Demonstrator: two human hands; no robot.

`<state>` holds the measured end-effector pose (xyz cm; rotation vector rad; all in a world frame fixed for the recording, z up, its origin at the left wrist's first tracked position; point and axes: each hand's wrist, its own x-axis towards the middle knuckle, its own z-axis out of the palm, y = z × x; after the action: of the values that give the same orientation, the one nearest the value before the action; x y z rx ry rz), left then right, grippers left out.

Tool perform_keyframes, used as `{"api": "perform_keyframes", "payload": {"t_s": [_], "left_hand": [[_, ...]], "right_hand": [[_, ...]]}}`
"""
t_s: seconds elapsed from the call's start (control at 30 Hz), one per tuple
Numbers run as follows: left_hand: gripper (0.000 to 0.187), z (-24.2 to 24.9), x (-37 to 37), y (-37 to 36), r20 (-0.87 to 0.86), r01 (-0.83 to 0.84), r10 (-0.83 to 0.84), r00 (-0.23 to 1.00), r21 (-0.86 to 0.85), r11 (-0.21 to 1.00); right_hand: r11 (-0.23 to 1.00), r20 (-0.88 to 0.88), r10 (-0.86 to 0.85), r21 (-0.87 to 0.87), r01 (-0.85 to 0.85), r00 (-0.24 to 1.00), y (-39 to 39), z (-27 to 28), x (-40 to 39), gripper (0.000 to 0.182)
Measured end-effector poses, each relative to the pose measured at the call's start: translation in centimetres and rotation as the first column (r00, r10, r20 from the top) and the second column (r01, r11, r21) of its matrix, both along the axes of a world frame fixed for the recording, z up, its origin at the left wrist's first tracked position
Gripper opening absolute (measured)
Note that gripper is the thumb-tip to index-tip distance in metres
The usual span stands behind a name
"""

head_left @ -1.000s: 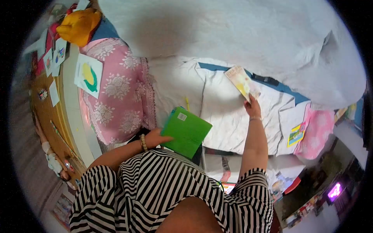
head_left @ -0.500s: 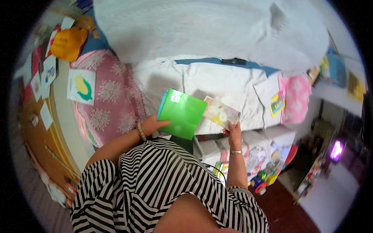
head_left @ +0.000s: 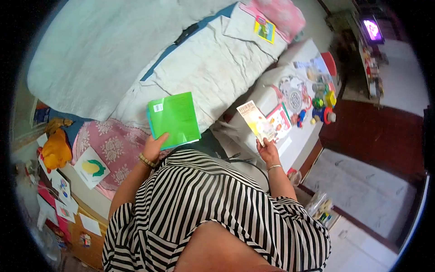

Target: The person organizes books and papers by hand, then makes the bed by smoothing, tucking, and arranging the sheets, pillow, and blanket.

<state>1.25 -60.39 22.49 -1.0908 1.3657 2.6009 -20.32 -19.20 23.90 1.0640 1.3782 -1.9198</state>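
Observation:
My left hand (head_left: 153, 148) is closed on a green booklet (head_left: 174, 117), its thumb lying over the lower left corner. A white label sits near the booklet's top left, and blue and white edges show beneath it. My right hand (head_left: 269, 153) pinches the bottom end of a cream picture card (head_left: 253, 119) with printing across its top and a pale yellow picture. That card is over the white-covered table (head_left: 258, 95). Partly behind it is a red-bordered booklet (head_left: 280, 119) with a green edge.
Ahead is a bed with a white sheet (head_left: 195, 68) and a yellow picture book (head_left: 264, 29) beside a pink pillow (head_left: 283, 16). Colourful toys (head_left: 322, 102) stand at the table's right end. To the left, a corn picture (head_left: 92, 167) lies on pink lace cloth (head_left: 113, 147) near an orange cap (head_left: 57, 149).
My view has turned to the right. My right hand has carried the card from over the bed's edge to over the table. The green booklet stays in my left hand.

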Motion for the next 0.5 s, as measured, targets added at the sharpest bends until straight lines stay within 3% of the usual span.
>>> {"api": "perform_keyframes", "payload": {"t_s": [0.07,0.13,0.23,0.33,0.43,0.5], "left_hand": [[0.025,-0.2,0.4,0.2,0.033,0.053,-0.055,0.998,0.053,0.997],[0.023,1.2,0.3,0.9,0.081,-0.018,0.011,0.997,0.086,0.996],[0.019,2.6,0.4,1.3,0.041,0.017,-0.025,0.999,0.181,0.983],[0.019,5.2,-0.4,2.7,0.135,-0.054,0.042,0.990,0.088,0.995],[0.022,5.5,-0.4,2.3,0.198,0.068,-0.079,0.977,0.063,0.996],[0.023,5.7,-0.8,2.7,0.157,0.054,-0.067,0.985,0.086,0.995]], "right_hand": [[0.977,0.095,-0.210,-0.005,0.212,0.973,2.1,-0.9,2.7,0.022],[0.974,0.096,-0.224,-0.025,0.227,0.970,4.2,-2.3,4.6,0.023],[0.967,0.115,-0.240,-0.063,0.248,0.964,6.3,-3.8,7.0,0.025],[0.960,0.127,-0.254,-0.085,0.266,0.959,8.0,-4.9,8.7,0.029],[0.940,0.056,-0.327,-0.087,0.331,0.943,9.2,-5.3,10.7,0.031],[0.916,0.052,-0.392,-0.074,0.395,0.918,10.1,-5.1,11.3,0.031]]}}
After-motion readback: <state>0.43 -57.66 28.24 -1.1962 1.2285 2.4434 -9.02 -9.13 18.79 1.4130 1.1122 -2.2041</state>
